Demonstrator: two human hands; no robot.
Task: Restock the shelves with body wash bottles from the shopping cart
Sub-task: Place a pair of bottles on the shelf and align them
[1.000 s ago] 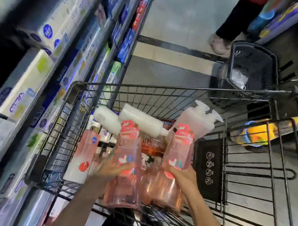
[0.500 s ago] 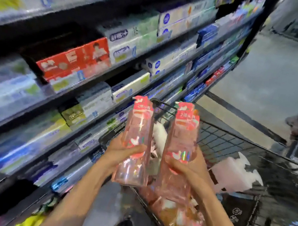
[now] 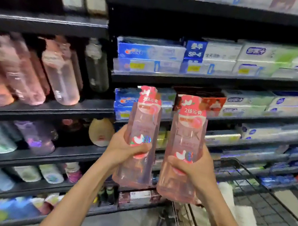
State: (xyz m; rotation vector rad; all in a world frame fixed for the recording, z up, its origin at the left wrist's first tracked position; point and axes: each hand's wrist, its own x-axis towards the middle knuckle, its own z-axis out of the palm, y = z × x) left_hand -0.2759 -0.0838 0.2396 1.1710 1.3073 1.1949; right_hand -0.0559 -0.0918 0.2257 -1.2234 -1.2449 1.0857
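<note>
1. Pink body wash bottles: left hand [image 3: 124,148] wraps one [image 3: 141,137], right hand [image 3: 192,169] wraps the other [image 3: 184,148], both upright.
2. Matching pink row [image 3: 32,73] sits up-left of the hands; I'd shelve one at a time, labels out.

- The left body wash bottle [image 3: 142,131] is clear pink with a red-pink label sleeve over its pump top. It stands upright, fingers of the left hand [image 3: 124,148] curled round its lower middle.
- The right body wash bottle [image 3: 187,137] matches it, upright just beside it, with the right hand [image 3: 192,169] wrapped round its lower half.
</note>
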